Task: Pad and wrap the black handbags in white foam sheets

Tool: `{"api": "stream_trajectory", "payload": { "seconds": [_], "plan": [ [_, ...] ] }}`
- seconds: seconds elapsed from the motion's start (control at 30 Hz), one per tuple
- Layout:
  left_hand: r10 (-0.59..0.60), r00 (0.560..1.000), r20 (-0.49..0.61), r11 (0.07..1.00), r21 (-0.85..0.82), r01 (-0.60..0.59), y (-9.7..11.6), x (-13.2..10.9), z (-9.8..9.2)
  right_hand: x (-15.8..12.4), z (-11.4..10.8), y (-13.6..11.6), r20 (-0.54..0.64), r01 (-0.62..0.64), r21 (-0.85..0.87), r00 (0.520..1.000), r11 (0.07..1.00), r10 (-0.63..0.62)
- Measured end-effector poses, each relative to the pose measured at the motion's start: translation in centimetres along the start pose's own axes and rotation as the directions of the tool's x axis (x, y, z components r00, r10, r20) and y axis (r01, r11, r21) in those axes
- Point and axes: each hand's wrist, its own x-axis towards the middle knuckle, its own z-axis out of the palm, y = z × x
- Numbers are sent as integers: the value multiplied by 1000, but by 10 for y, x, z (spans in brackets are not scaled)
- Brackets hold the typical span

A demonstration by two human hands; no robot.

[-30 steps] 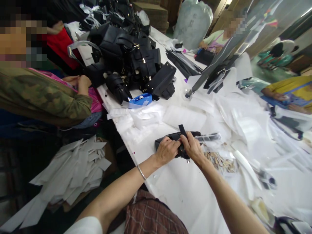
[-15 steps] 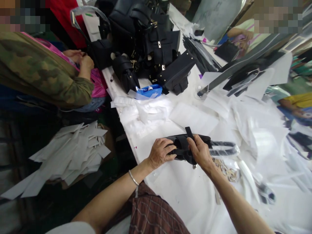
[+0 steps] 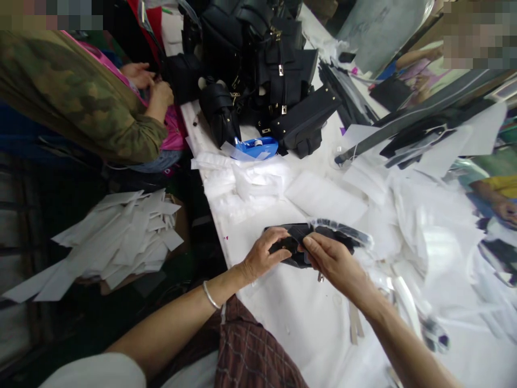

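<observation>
A black bag (image 3: 297, 258) lies on the white table (image 3: 283, 312) in front of me, and a plastic-wrapped handle (image 3: 347, 230) runs along its far right side. My left hand (image 3: 264, 253) grips the bag's left end, with fingers over the far edge and thumb on the near side. The fingers of my right hand (image 3: 327, 253) are pinched on a black strap (image 3: 297, 234) above the middle of the bag. A small metal fitting (image 3: 321, 277) shows at the bag's near edge, below my right hand.
Black bags (image 3: 258, 64) are piled at the back beside a blue object (image 3: 256, 148). White sheets (image 3: 428, 215) cover the right side. A person in a camouflage sleeve (image 3: 81, 97) stands at left, above a box of white strips (image 3: 125, 242). Other people's hands show at right.
My right hand has shifted left and brought the black strap down toward my left hand. The wrapped handle now lies behind my right hand instead of stretching out right.
</observation>
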Motion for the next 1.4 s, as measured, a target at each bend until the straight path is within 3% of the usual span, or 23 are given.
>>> {"api": "stream_trajectory", "payload": {
  "seconds": [0.1, 0.2, 0.33, 0.47, 0.67, 0.83, 1.17, 1.27, 1.4],
  "plan": [
    [-221, 973, 64, 936, -268, 230, 24, -5, -12, 0, 2, 10, 91, 52, -179, 995, 982, -36],
    [-326, 935, 142, 868, -348, 355, 39, -6, -17, -3, 5, 11, 170, 155, -325, 980, 933, -103],
    [-377, 922, 86, 883, -267, 386, 46, -9, -13, -11, 13, 7, 108, 290, -508, 956, 811, -274],
    [-415, 908, 52, 879, -235, 415, 54, -17, -5, -20, 20, 10, 101, 408, -564, 897, 718, -430],
    [-523, 836, 168, 730, -419, 541, 63, -27, 1, -32, 18, 13, 218, 545, -600, 816, 586, -536],
    [-493, 841, 222, 657, -539, 527, 63, -38, 4, -37, 12, 12, 242, 616, -556, 762, 558, -600],
    [-410, 893, 185, 776, -443, 448, 58, -44, 9, -40, 4, 21, 233, 641, -441, 758, 628, -610],
    [-423, 887, 188, 784, -414, 462, 59, -41, 15, -42, 2, 23, 260, 644, -462, 756, 610, -601],
    [-411, 885, 218, 789, -402, 465, 61, -35, 15, -43, 1, 24, 202, 624, -466, 765, 627, -612]
  ]
}}
